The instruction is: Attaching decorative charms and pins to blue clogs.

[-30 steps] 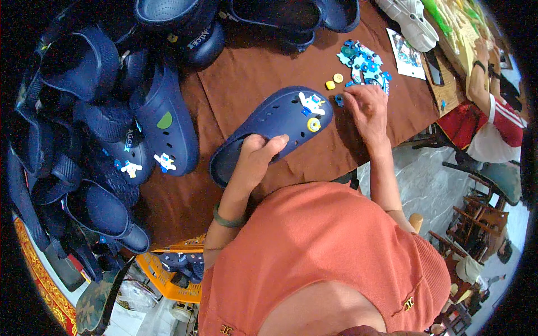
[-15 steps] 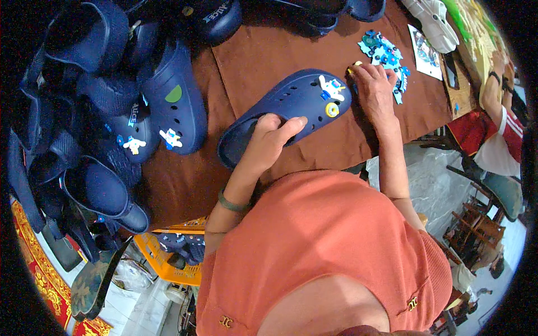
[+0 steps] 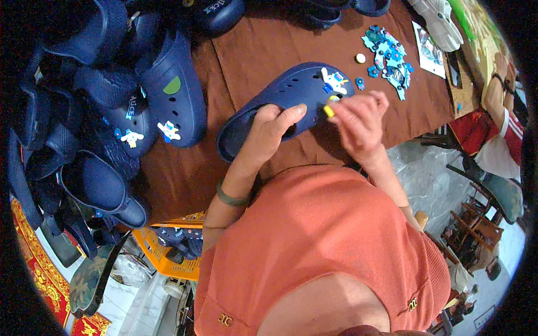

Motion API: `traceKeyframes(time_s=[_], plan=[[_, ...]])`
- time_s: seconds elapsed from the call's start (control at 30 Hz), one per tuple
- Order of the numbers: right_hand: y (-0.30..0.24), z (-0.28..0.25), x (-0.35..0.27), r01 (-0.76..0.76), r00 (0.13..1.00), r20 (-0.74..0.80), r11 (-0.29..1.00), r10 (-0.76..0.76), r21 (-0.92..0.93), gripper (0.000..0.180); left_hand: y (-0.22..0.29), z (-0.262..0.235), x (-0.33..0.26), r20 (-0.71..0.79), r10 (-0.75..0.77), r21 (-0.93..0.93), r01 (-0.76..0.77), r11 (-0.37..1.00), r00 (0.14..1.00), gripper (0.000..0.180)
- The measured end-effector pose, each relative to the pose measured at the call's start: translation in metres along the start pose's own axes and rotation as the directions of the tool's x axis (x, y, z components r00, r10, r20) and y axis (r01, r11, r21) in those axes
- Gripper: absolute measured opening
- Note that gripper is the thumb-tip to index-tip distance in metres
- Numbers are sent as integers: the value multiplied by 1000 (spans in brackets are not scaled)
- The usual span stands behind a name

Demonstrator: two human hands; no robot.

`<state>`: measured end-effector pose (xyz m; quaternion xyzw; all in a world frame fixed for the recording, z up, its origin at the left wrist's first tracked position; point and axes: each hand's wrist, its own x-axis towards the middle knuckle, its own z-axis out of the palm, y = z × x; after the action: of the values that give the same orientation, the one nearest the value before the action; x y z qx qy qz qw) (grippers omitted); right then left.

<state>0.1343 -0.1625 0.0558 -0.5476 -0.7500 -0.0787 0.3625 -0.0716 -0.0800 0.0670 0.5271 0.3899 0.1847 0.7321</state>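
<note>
A navy clog (image 3: 291, 92) lies tilted on the brown cloth, its toe to the right. My left hand (image 3: 268, 129) is closed around its side, the thumb on top at the opening. A white rabbit-like charm (image 3: 334, 81) sits on the toe. Below it a yellow ring charm (image 3: 334, 99) shows only in part behind my fingers. My right hand (image 3: 361, 120), slightly blurred, pinches a small yellow shoe charm (image 3: 329, 111) over the holes near the toe. On the cloth beyond lie a round pale charm (image 3: 360, 58) and a small blue charm (image 3: 360, 83).
A pile of blue charms (image 3: 389, 59) lies at the right, beside a picture card (image 3: 428, 49) and white clogs (image 3: 438, 25). Many navy clogs (image 3: 175, 89) crowd the left. An orange crate (image 3: 168, 263) stands below the table edge. Another person's arm (image 3: 496, 92) is at far right.
My right hand has come from beside the charm pile back to the clog's toe, carrying a yellow charm. The round pale charm is now uncovered. My left hand keeps its hold.
</note>
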Motion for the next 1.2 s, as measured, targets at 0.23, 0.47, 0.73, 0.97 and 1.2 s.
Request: traceKeyframes(time_s=[0.23,0.47,0.73,0.97,1.2], plan=[[-8,18,-17,61,996,-74,998,-59,19,35,-17,14,4,-172,434,33,-435,900,884,37],[-9,18,-18,-13,998,-63,997,18,75,32,5,9,-2,-15,69,-112,-71,991,997,30],[-3,13,-9,25,1000,-3,998,-25,59,34,-11,17,1,-94,348,500,-257,827,933,31],[3,-1,3,-33,989,146,984,8,173,33,-13,16,2,-84,345,605,-227,763,935,37],[5,-7,17,-28,973,229,984,-14,178,22,-13,17,2,-95,378,573,-260,777,921,34]])
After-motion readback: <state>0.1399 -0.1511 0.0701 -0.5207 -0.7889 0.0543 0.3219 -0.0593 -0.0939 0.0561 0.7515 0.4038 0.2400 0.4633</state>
